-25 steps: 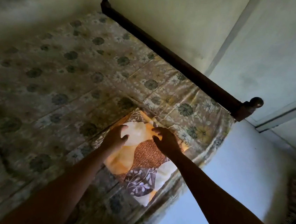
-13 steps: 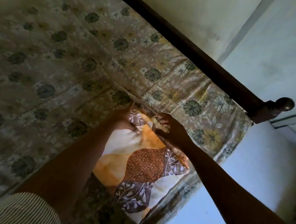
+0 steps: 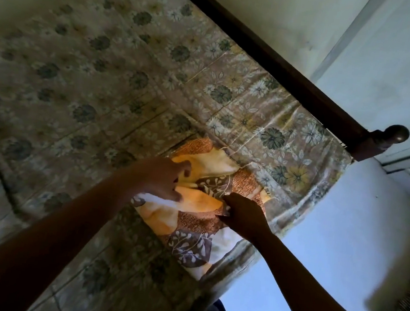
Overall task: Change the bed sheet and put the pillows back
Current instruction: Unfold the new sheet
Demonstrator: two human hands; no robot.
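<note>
Folded sheet (image 3: pixel 190 245), long axis along the edge of the bed (image 3: pixel 93 80), is clamped mid-length by left hand (image 3: pixel 167 179) and right hand (image 3: pixel 243 216), equally near.

On my remote feed, a dark-framed bed (image 3: pixel 283 70) lies covered by a faded floral sheet (image 3: pixel 109 89), with a folded orange-and-brown leaf-print cloth (image 3: pixel 191 230) resting on it near the knobbed corner post (image 3: pixel 396 133).

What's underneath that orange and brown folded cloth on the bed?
The orange and brown cloth lies on the floral bed sheet. What is beneath that sheet, and inside the cloth's folds, is covered.
</note>
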